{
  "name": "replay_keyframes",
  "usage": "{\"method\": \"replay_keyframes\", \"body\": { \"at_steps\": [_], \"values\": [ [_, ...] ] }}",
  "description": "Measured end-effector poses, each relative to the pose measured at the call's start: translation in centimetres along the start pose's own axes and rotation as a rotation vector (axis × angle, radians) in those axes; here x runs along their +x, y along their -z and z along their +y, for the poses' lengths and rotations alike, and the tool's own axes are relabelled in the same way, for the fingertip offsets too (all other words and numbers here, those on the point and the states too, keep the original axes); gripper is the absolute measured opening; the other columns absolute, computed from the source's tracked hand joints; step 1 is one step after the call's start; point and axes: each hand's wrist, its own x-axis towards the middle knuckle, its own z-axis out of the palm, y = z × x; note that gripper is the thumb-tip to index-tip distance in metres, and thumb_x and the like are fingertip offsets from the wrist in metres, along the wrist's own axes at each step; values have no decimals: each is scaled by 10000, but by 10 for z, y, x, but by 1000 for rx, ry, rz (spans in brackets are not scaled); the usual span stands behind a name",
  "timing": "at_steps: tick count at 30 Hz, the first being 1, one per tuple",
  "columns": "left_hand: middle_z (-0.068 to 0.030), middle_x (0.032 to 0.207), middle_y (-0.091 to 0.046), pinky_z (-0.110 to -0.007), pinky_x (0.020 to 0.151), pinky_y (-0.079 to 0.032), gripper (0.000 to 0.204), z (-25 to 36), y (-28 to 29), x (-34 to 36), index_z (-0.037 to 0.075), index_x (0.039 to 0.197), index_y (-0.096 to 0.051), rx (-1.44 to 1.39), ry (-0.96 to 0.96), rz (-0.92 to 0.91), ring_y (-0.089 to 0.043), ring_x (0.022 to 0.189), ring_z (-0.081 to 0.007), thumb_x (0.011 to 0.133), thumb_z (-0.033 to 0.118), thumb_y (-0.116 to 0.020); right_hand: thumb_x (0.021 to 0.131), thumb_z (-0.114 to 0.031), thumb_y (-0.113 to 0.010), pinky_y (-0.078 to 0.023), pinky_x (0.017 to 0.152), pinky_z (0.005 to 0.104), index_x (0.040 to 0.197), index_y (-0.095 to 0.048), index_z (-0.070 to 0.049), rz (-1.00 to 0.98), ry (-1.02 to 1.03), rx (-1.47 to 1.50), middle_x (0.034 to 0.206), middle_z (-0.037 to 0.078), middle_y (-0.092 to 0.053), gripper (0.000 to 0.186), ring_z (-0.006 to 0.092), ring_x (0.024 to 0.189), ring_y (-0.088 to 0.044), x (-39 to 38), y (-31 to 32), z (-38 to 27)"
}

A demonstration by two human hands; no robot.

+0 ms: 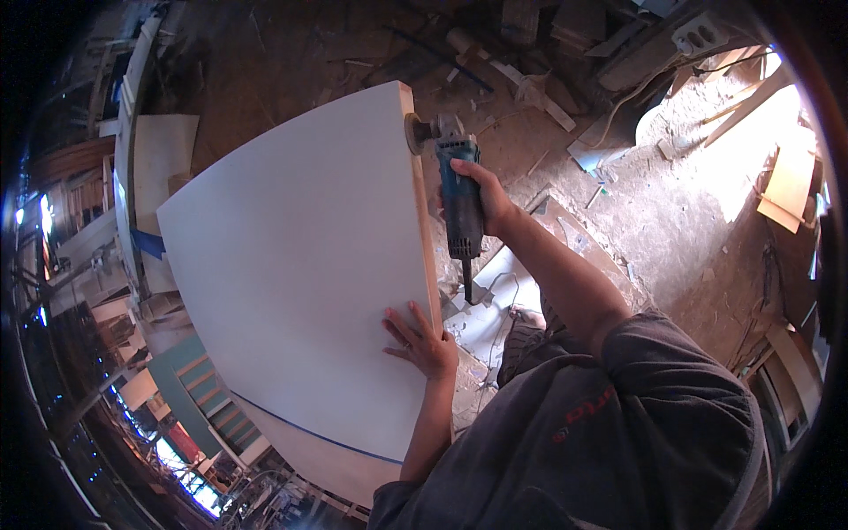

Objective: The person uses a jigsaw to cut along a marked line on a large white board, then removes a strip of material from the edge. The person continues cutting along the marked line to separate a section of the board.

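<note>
Right hand (pixel 490 201): wrapped around blue-black cylindrical power grinder (pixel 460 208); make passes light.
Dark round disc (pixel 412 134): at pale wooden edge (pixel 424 221); hold flush.
Left hand (pixel 430 351): spread on large white flat panel (pixel 300 238), left of grinder; brace firmly.

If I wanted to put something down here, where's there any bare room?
The white panel is bare left of the left hand, out to its curved edge. Mostly bare floor lies between the right forearm and the tan board. It's crowded beyond the grinder, among wood scraps.
</note>
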Motion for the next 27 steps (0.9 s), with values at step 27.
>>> {"method": "replay_keyframes", "body": {
  "at_steps": [27],
  "values": [
    [-297,1742,-124,-898,1083,-157,1144,0,0,1,192,1704,-209,-18,-4,31,-174,1588,-555,735,100,-811,923,-502,-696,-594,729,419,1072,-610,-56,-3,18,68,918,147,-688,478,271,802,-704,11,-11,-13]
  ]
}}
